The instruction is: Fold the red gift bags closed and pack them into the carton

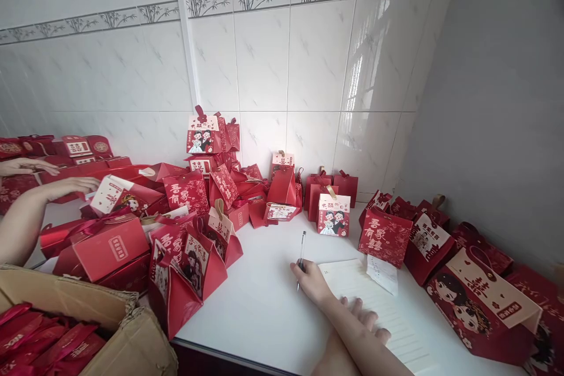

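Observation:
My right hand point(311, 282) grips a clear pen point(302, 249), which stands nearly upright above the bare white table point(247, 305), left of the paper. My left hand point(369, 320) lies on a lined sheet of paper point(346, 278) with its fingers apart. The right forearm crosses over it and hides part of the palm. On the sheet's upper edge rests a small crumpled white slip point(382, 274) with faint writing. Beyond the hands stands a small red and cream gift box point(333, 215) with a cartoon couple. A red patterned box point(384, 238) is right of it.
Red gift boxes point(188, 270) crowd the table's left side, with a stack point(203, 135) against the tiled wall. Larger boxes point(480, 305) line the right. An open cardboard carton point(145, 341) of red boxes sits lower left. Another person's hands point(66, 188) reach in from the left.

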Demonstrator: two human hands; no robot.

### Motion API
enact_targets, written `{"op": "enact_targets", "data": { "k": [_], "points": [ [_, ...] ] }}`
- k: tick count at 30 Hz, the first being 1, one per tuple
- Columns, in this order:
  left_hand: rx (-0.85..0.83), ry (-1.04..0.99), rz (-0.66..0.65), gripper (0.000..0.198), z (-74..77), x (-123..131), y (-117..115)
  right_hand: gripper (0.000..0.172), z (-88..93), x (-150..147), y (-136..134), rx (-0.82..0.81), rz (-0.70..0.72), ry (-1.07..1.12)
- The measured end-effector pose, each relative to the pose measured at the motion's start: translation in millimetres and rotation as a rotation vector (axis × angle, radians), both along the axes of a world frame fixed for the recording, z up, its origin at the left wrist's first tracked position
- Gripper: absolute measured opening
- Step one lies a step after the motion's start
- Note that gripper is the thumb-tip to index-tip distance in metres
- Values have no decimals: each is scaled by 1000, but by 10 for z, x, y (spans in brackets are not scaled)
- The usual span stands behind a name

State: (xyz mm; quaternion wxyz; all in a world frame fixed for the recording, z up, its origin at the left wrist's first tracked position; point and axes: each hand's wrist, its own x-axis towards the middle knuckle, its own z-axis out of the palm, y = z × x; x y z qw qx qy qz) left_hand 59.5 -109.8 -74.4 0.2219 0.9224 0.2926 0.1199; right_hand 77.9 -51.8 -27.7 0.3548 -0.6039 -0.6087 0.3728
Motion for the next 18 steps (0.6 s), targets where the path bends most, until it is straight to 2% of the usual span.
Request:
{"op": "enact_targets", "data": {
  "k": [7, 18],
  "points": [
    [-81, 48, -58, 70, -19, -43, 51, 29, 31, -1, -5, 3, 0, 0],
    [-139, 50, -52, 67, -41, -25, 62, 30, 3, -3, -5, 5, 7, 11]
  ]
}}
